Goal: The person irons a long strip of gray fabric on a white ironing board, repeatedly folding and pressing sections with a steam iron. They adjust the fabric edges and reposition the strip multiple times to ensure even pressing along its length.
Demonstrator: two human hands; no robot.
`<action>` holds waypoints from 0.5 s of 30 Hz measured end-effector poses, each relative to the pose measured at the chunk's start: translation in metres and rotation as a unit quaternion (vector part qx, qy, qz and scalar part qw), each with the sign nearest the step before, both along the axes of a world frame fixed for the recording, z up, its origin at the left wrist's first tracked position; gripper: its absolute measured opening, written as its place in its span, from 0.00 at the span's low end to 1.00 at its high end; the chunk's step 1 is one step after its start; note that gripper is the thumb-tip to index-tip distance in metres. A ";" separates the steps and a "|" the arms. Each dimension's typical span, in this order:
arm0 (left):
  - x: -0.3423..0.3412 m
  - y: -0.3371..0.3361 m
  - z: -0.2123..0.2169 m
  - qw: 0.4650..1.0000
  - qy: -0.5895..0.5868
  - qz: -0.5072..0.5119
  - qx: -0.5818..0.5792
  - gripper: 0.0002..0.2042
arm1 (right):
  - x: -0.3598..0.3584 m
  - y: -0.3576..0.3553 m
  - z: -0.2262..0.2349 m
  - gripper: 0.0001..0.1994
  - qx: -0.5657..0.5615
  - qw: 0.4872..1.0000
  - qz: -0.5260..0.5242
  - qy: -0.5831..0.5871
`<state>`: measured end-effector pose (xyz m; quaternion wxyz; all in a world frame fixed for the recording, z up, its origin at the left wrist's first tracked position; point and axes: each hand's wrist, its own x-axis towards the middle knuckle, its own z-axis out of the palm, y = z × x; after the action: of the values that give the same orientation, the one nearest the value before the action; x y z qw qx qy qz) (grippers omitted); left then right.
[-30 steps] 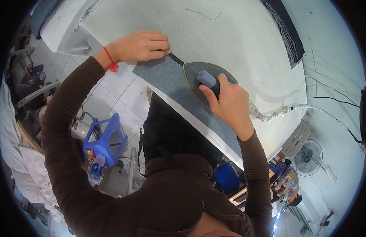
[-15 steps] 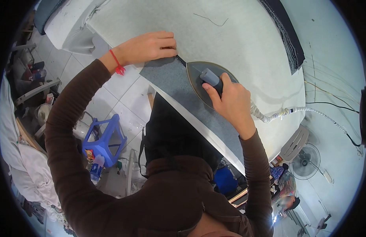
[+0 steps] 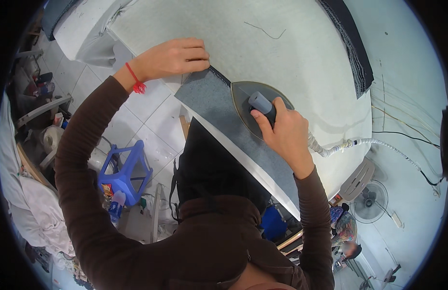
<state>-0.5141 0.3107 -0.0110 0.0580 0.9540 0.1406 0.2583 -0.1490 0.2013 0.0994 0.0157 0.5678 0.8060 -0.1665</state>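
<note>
Near the middle of the frame, a grey fabric piece (image 3: 219,113), lying flat along the near edge of a white covered table (image 3: 325,67) and reaching from left of the upper centre down to beside the right sleeve (image 3: 315,208). Along its far side, a narrow dark edge (image 3: 220,76), visible between left hand and iron. Resting across that far side, just right of centre, a grey iron (image 3: 243,101), nose toward the upper left, lying partly over fabric and partly over white cover. Wrapped around its dark handle, the right hand (image 3: 290,133), thumb along the near side. At the fabric's upper-left end, the left hand (image 3: 180,57), palm down, fingers bent and close together, touching the dark edge; cannot tell whether pinching it. Around the left wrist, a red string bracelet (image 3: 133,75). Behind the right hand, a wrapped hose (image 3: 330,150), trailing toward the right rim. Farther out, a loose thread (image 3: 270,35) at upper centre and stacked dark fabric (image 3: 352,50) at upper right. At lower left, a blue stool (image 3: 131,195); at lower right, a fan (image 3: 370,203) and another person (image 3: 347,229).
</note>
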 end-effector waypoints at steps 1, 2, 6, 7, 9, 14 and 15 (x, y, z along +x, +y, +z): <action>-0.001 0.000 -0.001 1.000 -0.004 -0.005 0.003 0.16 | -0.004 0.002 0.001 0.28 -0.004 1.000 0.001 -0.001; -0.001 0.001 -0.003 1.000 -0.009 -0.009 0.007 0.16 | -0.006 0.004 0.001 0.28 -0.009 1.000 0.002 -0.002; -0.001 0.002 -0.005 0.999 -0.033 -0.012 0.017 0.14 | -0.011 0.006 0.003 0.27 -0.022 1.000 0.005 0.005; 0.000 0.002 -0.006 0.999 -0.039 -0.011 0.018 0.13 | -0.011 0.007 0.005 0.27 -0.031 1.000 0.004 0.000; 0.000 0.001 -0.009 0.999 -0.052 -0.006 0.012 0.13 | -0.013 0.009 0.004 0.27 -0.039 0.999 0.006 -0.001; -0.001 -0.001 -0.010 0.999 -0.046 -0.008 -0.010 0.12 | -0.023 0.016 0.005 0.26 -0.046 0.999 0.007 0.002; -0.003 -0.001 -0.010 0.999 -0.035 -0.015 -0.019 0.14 | -0.024 0.017 0.005 0.26 -0.046 0.999 0.008 0.001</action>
<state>-0.5172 0.3098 -0.0209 0.0849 0.9452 0.1287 0.2877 -0.1733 0.2184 0.1040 0.0419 0.5598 0.8021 -0.2037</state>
